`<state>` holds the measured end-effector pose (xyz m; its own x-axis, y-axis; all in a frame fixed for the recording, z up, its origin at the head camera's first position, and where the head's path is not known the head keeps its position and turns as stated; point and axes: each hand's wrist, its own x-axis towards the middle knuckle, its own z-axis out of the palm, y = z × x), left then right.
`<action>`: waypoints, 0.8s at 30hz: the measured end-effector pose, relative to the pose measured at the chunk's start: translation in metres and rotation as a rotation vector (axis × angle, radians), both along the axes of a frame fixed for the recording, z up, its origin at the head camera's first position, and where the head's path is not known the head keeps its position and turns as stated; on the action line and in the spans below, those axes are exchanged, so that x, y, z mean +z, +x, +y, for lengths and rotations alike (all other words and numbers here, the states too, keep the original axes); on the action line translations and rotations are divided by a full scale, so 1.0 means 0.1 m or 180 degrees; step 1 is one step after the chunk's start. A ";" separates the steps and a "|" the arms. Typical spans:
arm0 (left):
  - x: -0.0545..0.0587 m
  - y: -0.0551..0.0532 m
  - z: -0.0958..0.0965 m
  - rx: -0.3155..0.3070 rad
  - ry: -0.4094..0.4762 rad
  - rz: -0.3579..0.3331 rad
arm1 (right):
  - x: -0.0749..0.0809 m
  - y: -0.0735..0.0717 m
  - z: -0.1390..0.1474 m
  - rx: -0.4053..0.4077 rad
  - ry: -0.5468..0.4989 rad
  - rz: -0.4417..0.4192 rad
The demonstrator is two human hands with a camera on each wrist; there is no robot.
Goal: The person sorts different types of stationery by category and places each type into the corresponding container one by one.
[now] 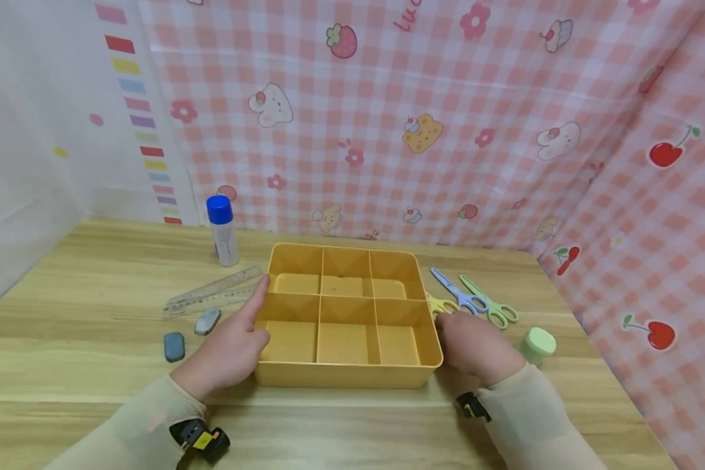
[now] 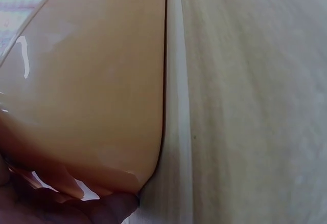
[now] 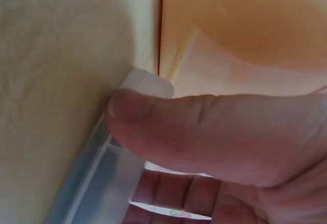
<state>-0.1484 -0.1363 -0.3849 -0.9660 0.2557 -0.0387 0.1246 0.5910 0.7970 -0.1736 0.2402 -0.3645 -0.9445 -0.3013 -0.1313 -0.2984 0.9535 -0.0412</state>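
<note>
A yellow-orange organizer box (image 1: 346, 375), divided into several compartments, stands on the wooden table. My left hand (image 1: 232, 349) lies against its left side, index finger stretched along the wall and thumb near the front corner. In the left wrist view, the fingertips (image 2: 115, 206) touch the glossy box wall (image 2: 97, 91). My right hand (image 1: 476, 343) is low beside the box's right wall. In the right wrist view its thumb lies across a translucent plastic piece (image 3: 104, 183), with fingers behind it; what kind of thing it is, I cannot tell. The hand hides it in the head view.
Yellow scissors (image 1: 443, 305), blue scissors (image 1: 461, 294) and green scissors (image 1: 493, 307) lie right of the box. A green-lidded container (image 1: 538, 343) stands near my right wrist. At left are clear rulers (image 1: 211, 290), a grey piece (image 1: 208, 321), a blue-grey piece (image 1: 174, 346) and a blue-capped bottle (image 1: 225, 238).
</note>
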 end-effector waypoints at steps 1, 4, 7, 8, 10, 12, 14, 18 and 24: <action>0.00 0.00 0.00 0.0004 -0.0005 0.0006 | 0.01 0.01 0.00 -0.0013 0.0013 -0.0006; 0.01 0.00 0.00 0.0006 0.0005 -0.0010 | 0.01 0.02 0.00 -0.0020 0.0035 -0.0013; 0.01 0.01 0.00 0.0017 0.0019 -0.0008 | 0.02 0.02 -0.01 -0.0072 0.0070 0.0061; 0.01 0.01 0.00 0.0018 0.0024 -0.0006 | 0.02 0.02 -0.01 -0.0099 0.0091 0.0095; 0.00 0.00 0.00 0.0017 0.0024 0.0011 | 0.03 0.02 -0.03 -0.0182 0.0113 0.0175; 0.00 -0.01 0.01 0.0006 0.0033 0.0019 | 0.06 0.03 -0.04 -0.0286 0.0089 0.0280; 0.00 -0.01 0.01 0.0007 0.0030 0.0025 | 0.10 0.03 -0.05 -0.0364 0.0009 0.0378; 0.00 -0.01 0.01 0.0017 0.0028 0.0008 | 0.23 0.03 -0.05 -0.0543 -0.0208 0.0524; 0.00 0.00 0.00 0.0036 0.0015 0.0012 | 0.48 -0.01 0.00 -0.0646 -0.0357 0.0573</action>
<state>-0.1482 -0.1367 -0.3853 -0.9689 0.2451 -0.0338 0.1210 0.5886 0.7993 -0.1748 0.2401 -0.3160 -0.9920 -0.1068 0.0672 -0.1140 0.9870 -0.1134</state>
